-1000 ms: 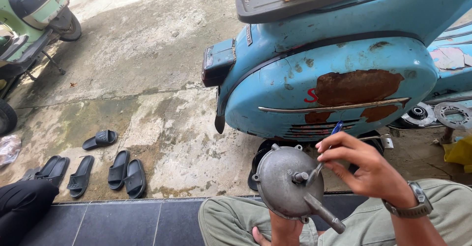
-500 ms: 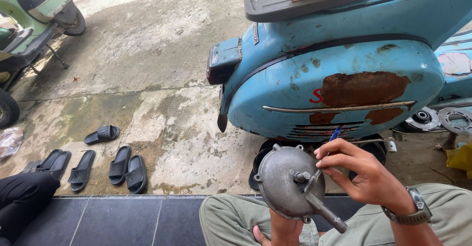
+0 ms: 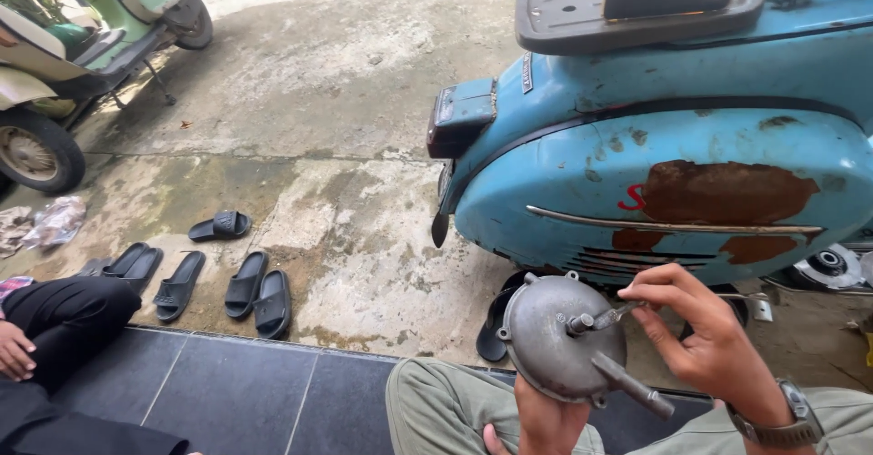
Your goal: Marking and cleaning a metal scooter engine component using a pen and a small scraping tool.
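Stained concrete yard behind, dark tiled step beneath us where we sit. Our right hand: thumb and first fingers pinched shut on a thin metal tool, its tip laid against the short stub shaft at the middle of the part. Our left hand: fingers curled closed under the round grey metal cover, gripping its lower edge from below, so the domed face tilts up toward us and the right hand can work the centre. Cover sits in the air above our knees, just in front of the scooter; a lever arm sticks out from it down and to the right. Wristwatch on the right wrist. Olive trousers below. Further out: blue scooter with rust patches, close on the right. Black sandals scattered by the step edge. Green scooter far left. Another person's hand and dark-clad leg at the left edge.
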